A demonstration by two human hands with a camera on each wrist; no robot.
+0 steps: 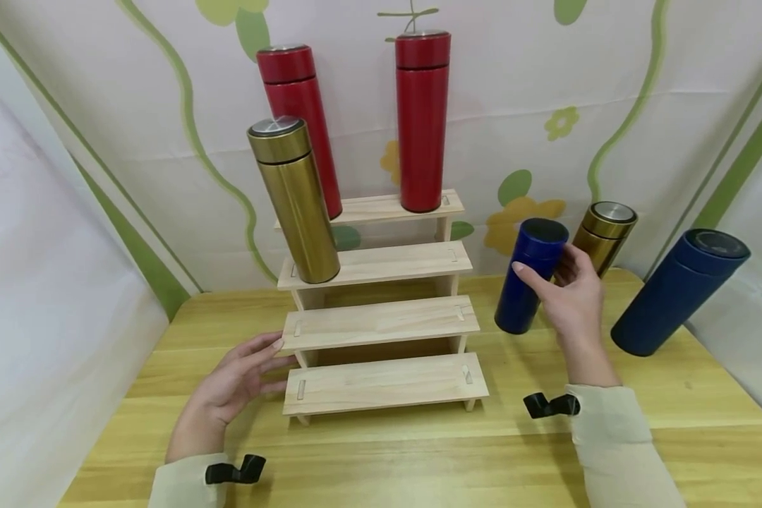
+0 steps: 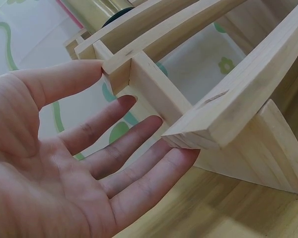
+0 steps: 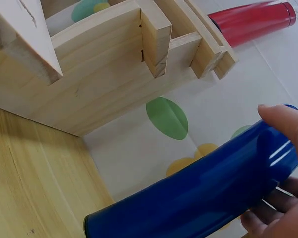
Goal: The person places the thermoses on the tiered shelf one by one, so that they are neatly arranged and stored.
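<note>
My right hand [image 1: 574, 300] grips a glossy blue thermos flask [image 1: 525, 282] near its top, with the thumb in front and the fingers curled round the far side. The flask tilts a little; whether its base touches the table, I cannot tell. At the left end of a four-step wooden stand [image 1: 381, 324], my left hand [image 1: 235, 381] has its thumb against one step's edge. Its fingers [image 2: 139, 181] reach loosely out toward the step below in the left wrist view. One gold flask [image 1: 298, 204] stands on the second-highest step, at the left.
Two red flasks, one left [image 1: 301, 106] and one right [image 1: 422, 127], stand on the top step. Behind my right hand is another gold flask [image 1: 603, 233], partly hidden. A darker blue flask [image 1: 676, 296] stands at the far right of the wooden table [image 1: 381, 466]. A patterned cloth [image 1: 355, 92] hangs behind.
</note>
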